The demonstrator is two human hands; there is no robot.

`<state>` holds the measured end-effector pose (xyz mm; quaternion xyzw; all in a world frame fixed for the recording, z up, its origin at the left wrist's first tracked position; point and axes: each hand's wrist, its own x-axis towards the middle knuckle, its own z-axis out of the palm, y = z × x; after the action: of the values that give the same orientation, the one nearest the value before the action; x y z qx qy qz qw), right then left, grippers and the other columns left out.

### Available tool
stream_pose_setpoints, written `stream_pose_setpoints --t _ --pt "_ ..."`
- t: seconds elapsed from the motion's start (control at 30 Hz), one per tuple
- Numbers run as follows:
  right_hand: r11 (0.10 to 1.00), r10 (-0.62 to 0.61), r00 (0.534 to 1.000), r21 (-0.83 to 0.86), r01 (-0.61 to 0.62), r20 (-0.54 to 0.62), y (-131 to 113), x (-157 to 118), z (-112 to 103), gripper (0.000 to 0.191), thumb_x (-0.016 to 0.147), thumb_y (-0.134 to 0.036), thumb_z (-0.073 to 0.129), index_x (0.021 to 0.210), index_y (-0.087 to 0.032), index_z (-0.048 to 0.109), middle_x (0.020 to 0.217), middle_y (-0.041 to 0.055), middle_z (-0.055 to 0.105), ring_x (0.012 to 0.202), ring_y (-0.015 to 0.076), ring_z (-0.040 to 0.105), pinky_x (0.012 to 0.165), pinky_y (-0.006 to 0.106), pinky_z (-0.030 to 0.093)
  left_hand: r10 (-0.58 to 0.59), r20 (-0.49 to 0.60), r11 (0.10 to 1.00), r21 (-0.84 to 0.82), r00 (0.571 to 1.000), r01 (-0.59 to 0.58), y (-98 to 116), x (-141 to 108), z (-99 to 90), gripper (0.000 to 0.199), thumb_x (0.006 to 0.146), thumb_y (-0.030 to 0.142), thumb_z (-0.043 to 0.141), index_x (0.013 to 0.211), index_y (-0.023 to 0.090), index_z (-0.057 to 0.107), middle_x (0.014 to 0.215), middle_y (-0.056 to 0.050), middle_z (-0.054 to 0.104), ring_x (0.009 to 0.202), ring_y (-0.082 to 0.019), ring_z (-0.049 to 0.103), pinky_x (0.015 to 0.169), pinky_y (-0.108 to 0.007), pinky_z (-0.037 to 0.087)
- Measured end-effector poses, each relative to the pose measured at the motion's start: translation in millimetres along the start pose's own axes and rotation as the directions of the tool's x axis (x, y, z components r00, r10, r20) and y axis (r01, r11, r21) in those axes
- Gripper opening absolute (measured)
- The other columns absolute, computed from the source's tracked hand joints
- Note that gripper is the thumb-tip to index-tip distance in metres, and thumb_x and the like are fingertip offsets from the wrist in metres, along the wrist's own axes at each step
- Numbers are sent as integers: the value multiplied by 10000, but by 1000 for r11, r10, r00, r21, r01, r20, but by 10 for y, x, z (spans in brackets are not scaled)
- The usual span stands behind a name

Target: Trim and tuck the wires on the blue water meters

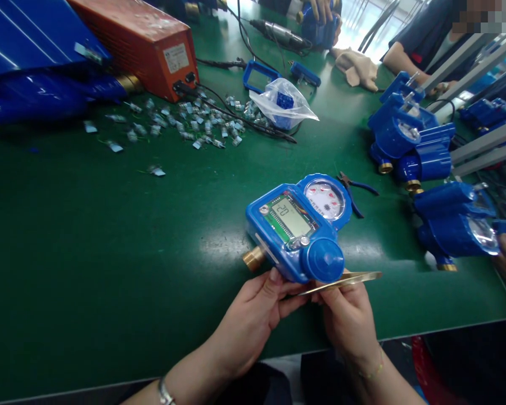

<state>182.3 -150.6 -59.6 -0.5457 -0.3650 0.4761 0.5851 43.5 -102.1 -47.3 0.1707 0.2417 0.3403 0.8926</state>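
A blue meter (293,228) with a lit display reading about "20", a round dial and a brass end lies on the green table (109,253), near its front edge. My left hand (257,315) touches the meter's lower side, thumb and fingers pressed together there. Between the thumb and fingers of my right hand (349,315) is a thin golden metal tool (358,278), seen edge-on beneath the meter's round blue cap. Blue-handled pliers (354,194) lie just behind the dial. The fingertips of both hands are partly hidden under the meter.
Several blue meters (453,222) stand at the right. Small parts (206,121) are scattered at the back, beside a plastic bag (284,104) and an orange box (152,50). A large blue body (37,50) is at far left. Other people's hands show at the back and right.
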Motion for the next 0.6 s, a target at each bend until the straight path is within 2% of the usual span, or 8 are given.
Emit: stream_pose_setpoints --t 0.1,0.17,0.27,0.37,0.43,0.53,0.6 --pt "999 43 997 22 -44 62 28 1 -38 126 853 -250 598 778 -163 650 661 6 603 585 118 550 552 224 465 8 -9 1000 -14 1000 -8 -7 12 -11 306 930 318 472 996 110 686 1060 -133 682 1048 -271 600 970 -432 443" --pt "1000 25 998 7 -25 65 27 -11 -53 111 850 -241 601 793 -164 658 684 14 608 614 131 557 573 240 465 18 -12 1000 -22 1000 -18 -12 12 -21 291 924 317 488 978 115 690 1034 -123 692 1015 -253 615 964 -422 450" --pt "999 -36 999 -39 37 17 25 -54 -47 80 848 -232 604 864 -184 666 713 14 603 645 139 553 602 251 455 2 -13 1000 -16 1000 -3 -18 4 -34 292 919 329 495 964 116 690 990 -123 702 963 -245 634 942 -427 459" --pt "993 -103 994 -66 100 -34 49 -124 -27 157 858 -241 585 1000 -222 648 756 20 610 688 158 558 641 277 449 -33 -40 999 5 999 33 -16 -11 -34 330 909 371 502 966 101 684 972 -146 701 952 -272 635 909 -437 466" --pt "985 -160 985 -67 156 -60 50 -166 -31 165 868 -243 563 1011 -236 646 756 23 604 706 165 553 645 285 441 -49 -63 998 24 997 51 -10 -22 -33 350 901 397 508 953 97 682 953 -152 702 923 -276 640 870 -425 475" --pt "954 -294 949 -90 285 -112 -50 -127 -94 138 874 -236 541 939 -236 662 692 9 556 681 156 523 622 280 420 -55 -87 993 102 995 64 5 -39 -39 341 892 405 522 935 102 673 943 -150 700 846 -237 637 769 -348 477" --pt "903 -427 889 -130 409 -168 -199 31 -175 129 868 -229 542 889 -228 670 688 7 537 679 152 514 628 289 416 -40 -105 984 170 994 58 13 -48 -47 328 890 406 527 925 109 662 934 -142 699 775 -190 611 689 -291 445"
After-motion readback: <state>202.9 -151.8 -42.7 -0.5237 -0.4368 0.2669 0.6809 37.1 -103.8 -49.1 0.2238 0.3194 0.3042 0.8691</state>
